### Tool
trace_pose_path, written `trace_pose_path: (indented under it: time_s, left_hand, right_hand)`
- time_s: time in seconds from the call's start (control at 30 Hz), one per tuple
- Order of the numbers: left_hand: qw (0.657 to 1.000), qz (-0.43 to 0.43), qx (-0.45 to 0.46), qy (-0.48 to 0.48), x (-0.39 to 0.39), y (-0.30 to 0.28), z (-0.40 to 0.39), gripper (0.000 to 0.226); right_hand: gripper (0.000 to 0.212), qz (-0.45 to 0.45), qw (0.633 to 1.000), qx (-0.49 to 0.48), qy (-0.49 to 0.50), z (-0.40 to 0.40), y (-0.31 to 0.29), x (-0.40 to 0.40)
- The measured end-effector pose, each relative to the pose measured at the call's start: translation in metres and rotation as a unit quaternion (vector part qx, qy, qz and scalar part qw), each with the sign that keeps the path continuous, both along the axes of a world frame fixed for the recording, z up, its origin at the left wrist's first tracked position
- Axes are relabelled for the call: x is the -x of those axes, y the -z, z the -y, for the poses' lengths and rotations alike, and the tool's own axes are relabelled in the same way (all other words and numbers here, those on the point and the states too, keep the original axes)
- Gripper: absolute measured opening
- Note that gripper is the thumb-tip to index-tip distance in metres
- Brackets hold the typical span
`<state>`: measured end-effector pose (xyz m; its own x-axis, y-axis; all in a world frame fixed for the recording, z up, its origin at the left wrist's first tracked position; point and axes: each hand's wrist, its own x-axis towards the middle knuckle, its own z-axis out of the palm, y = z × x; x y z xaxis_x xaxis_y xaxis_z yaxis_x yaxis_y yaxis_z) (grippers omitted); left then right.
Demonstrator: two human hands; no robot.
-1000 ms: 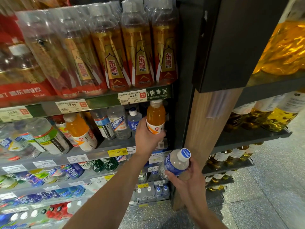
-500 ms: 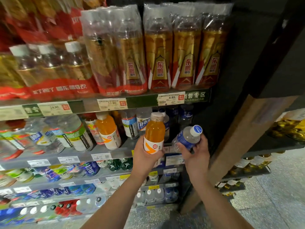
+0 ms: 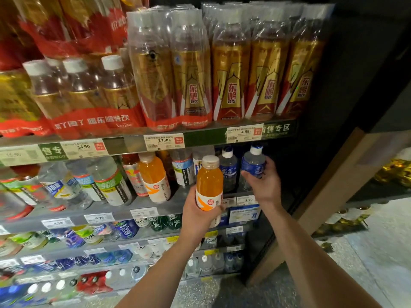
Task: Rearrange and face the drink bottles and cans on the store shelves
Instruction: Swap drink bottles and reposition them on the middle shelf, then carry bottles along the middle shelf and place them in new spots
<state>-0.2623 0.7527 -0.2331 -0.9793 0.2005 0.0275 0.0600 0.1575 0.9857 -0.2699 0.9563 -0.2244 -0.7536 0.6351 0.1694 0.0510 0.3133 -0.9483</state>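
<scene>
moved: your right hand (image 3: 263, 187) is up from waist level a second ago and now has the blue-label water bottle (image 3: 253, 165) at the second shelf's right end; your left hand (image 3: 200, 215) sits about where it was.
left hand: fingers curled round the lower half of the orange juice bottle (image 3: 209, 182), upright, out in front of the shelf edge (image 3: 124, 211), not set down.
right hand: fingers wrapped round the water bottle's lower body, cap up, just beside another blue-label water bottle (image 3: 228, 168) standing on the shelf.
risk 1: the slot is tight against the dark end panel (image 3: 311, 152). Push in at an angle and you likely knock the neighbour over.
risk 2: you can't see the water bottle's base behind your hand. Let go early and it may tip off the lip.
risk 3: the juice is held low with one hand, so a bump from your right wrist could twist it loose.
risk 4: the matching orange bottle (image 3: 154, 177) is further left. Park yours here and the facing ends up mixed.
far: the wrapped gold packs (image 3: 229, 70) on the shelf above are out of the way.
</scene>
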Motion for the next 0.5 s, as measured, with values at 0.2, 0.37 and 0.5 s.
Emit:
trace_pose_path:
  time_s: [0.2, 0.37, 0.5]
  left_hand:
    - [0.999, -0.008, 0.021, -0.049, -0.021, 0.0, -0.01, 0.064]
    - [0.995, 0.005, 0.024, -0.092, -0.038, 0.008, -0.008, 0.063]
    - [0.992, 0.022, 0.026, -0.125, -0.046, 0.014, 0.005, 0.069]
  right_hand:
    - [0.071, 0.019, 0.998, 0.01, -0.06, -0.016, 0.014, 0.008]
    - [0.082, 0.041, 0.995, 0.016, -0.086, -0.018, 0.015, 0.008]
    - [0.089, -0.012, 0.996, -0.057, -0.061, 0.007, 0.005, -0.025]
